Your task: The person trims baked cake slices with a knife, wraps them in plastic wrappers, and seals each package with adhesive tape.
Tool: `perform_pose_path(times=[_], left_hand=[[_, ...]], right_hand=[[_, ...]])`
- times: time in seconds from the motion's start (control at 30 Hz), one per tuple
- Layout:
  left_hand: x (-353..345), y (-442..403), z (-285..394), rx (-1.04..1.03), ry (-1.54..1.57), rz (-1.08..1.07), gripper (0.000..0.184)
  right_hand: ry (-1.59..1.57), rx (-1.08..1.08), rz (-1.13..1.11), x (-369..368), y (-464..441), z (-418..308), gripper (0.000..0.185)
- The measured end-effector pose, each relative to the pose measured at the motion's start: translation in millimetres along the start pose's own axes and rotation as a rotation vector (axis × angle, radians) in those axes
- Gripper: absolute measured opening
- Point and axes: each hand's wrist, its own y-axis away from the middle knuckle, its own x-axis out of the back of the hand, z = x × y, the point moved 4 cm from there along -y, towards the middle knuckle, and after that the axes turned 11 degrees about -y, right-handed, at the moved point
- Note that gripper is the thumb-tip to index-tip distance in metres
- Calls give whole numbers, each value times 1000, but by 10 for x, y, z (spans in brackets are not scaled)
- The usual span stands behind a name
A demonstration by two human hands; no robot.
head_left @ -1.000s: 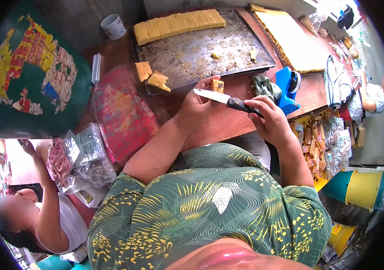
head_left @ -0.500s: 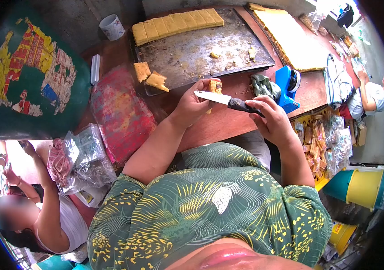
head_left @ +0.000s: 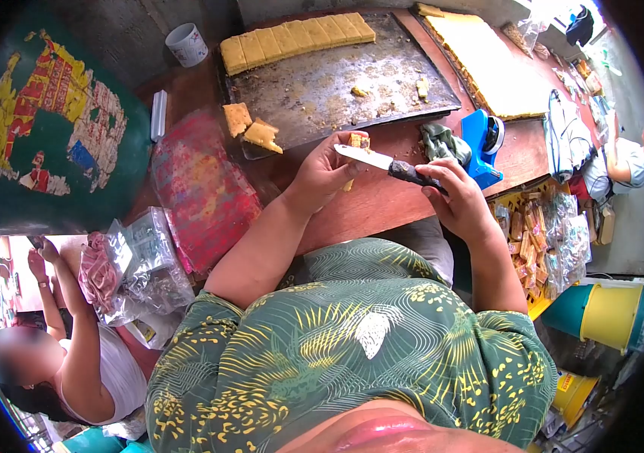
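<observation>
My left hand is closed around a small piece of yellow cake with a browned side. A knife with a short pale blade and a dark handle is in my right hand, its fingers wrapped round the handle. The blade points left and lies across the cake piece; I cannot tell if it cuts in. Just beyond my hands is a dark baking tray with a row of cut cake slices along its far side. Two loose cake pieces lie at its left corner.
A blue tape dispenser and a dark cloth sit to the right. Farther right is a second slab of cake. A white mug stands at back left. Wrapped packs fill a yellow crate. Other people work at both sides.
The knife and my right hand have shifted slightly right and the blade tilts more downward to the right. My left hand still grips the cake. The person at left has raised a hand.
</observation>
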Motion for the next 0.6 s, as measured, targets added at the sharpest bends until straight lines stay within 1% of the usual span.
perform_pose_path(times=[0.17,0.37,0.6], left_hand=[[-34,-16,36,-64,-12,20,54],[-31,-1,55,-36,-16,-2,56],[-37,15,69,-9,-14,-6,50]], right_hand=[[-73,-9,-44,-16,12,-12,35],[-45,-26,-34,-6,13,8,36],[-22,-40,10,20,56,117,36]])
